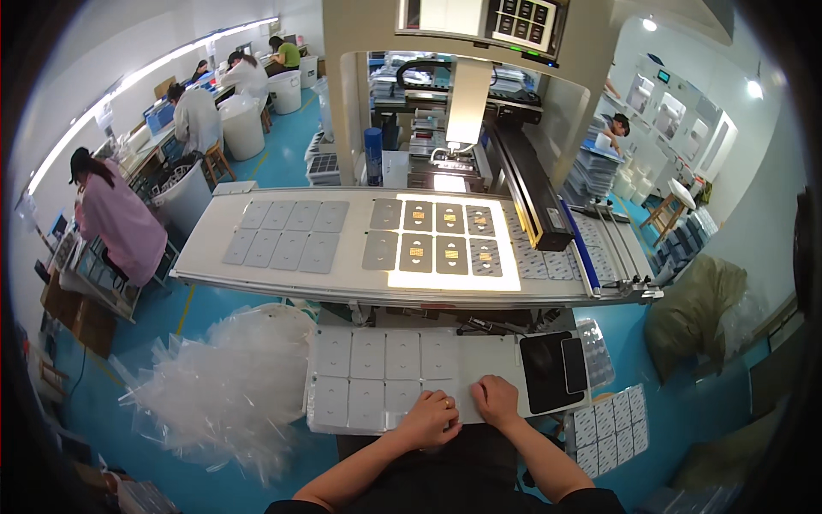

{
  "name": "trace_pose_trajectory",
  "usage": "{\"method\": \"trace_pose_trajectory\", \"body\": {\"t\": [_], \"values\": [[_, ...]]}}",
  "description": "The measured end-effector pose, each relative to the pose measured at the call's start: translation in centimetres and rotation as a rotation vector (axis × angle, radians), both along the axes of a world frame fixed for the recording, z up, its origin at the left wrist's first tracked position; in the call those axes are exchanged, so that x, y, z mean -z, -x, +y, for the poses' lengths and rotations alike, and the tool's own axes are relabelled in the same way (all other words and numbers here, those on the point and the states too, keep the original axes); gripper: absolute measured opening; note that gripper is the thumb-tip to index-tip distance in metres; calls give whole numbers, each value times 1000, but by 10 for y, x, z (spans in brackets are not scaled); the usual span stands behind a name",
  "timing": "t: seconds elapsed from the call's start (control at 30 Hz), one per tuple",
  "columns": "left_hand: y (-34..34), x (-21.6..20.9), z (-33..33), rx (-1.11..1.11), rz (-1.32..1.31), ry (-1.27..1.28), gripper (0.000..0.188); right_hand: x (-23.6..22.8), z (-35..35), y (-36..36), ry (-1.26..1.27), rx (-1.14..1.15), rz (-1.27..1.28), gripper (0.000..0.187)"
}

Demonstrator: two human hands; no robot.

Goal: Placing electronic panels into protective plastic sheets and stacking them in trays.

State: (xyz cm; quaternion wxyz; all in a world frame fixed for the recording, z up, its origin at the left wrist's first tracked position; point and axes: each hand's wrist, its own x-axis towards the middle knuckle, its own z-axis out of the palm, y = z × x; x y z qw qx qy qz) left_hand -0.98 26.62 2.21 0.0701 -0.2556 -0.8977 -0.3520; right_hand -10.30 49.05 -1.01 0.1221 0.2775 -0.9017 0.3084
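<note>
A tray-like sheet of grey rounded rectangles (pixel 368 355) in clear plastic lies on the white work board (pixel 484 349) in front of me. My left hand (pixel 431 418) rests over its lower right corner, fingers curled inward, a ring on one finger. What those fingers hold, if anything, is hidden. Just right of the sheet, my right hand (pixel 496 400) lies on the board with its fingers bent under the palm. Whatever may be in it is also hidden. The two hands are a short gap apart. A black mat (pixel 539 364) lies to the right of my right hand, with a phone (pixel 574 366) partly on it.
Behind the board stands a machine with a long white bed (pixel 360 248), holding one grey sheet (pixel 287 231) and another under bright light (pixel 449 240). A heap of clear plastic film (pixel 231 385) is at left. Patterned sheets (pixel 610 428) sit low right. Several people work farther off.
</note>
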Motion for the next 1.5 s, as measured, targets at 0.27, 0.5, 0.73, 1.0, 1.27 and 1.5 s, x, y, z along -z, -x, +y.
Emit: {"method": "trace_pose_trajectory", "body": {"t": [0.27,0.5,0.73,1.0,1.27,1.5], "values": [[3,-3,3,11,-35,107,19,1,3,4,70,7,7,22],[-20,-1,24,-163,-65,123,14,-18,18,-9,174,-19,-495,24],[-31,9,26,-274,-157,-106,8,-30,26,-50,254,-255,-1067,18],[-30,-1,24,-245,-176,-127,6,-30,22,-47,341,-404,-1275,16],[-31,-8,24,-258,-197,-118,9,-29,22,-43,349,-385,-1339,20],[-29,-6,31,-272,-136,-109,11,-21,23,-43,477,-276,-1446,32]]}}
